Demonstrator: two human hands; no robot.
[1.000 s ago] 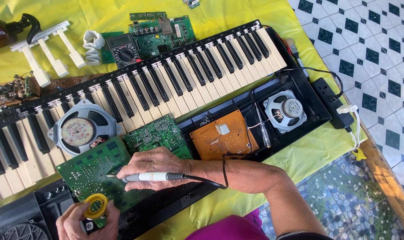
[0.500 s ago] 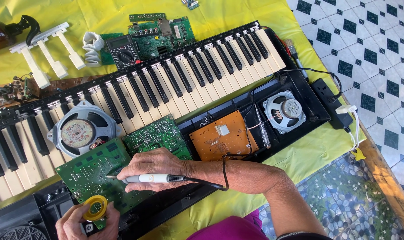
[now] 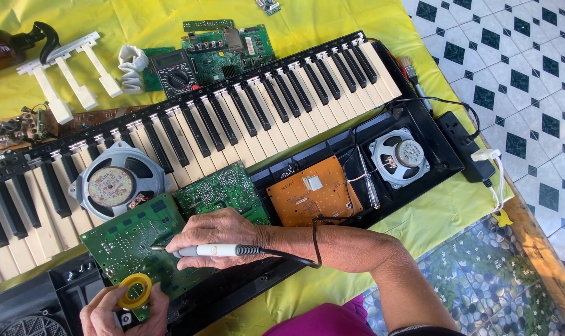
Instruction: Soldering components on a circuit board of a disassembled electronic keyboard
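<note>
Solder work centres on the green circuit board (image 3: 130,239), which lies tilted under both hands across the opened keyboard (image 3: 233,124). Right hand (image 3: 217,233) is closed around a white soldering iron (image 3: 201,251); the iron's long axis runs roughly level, tip pointing left onto the board just beyond the fingers, cord trailing back along the forearm. Left hand (image 3: 124,311), nearer the board's lower edge, pinches a yellow solder spool (image 3: 135,291) just below the tip.
</note>
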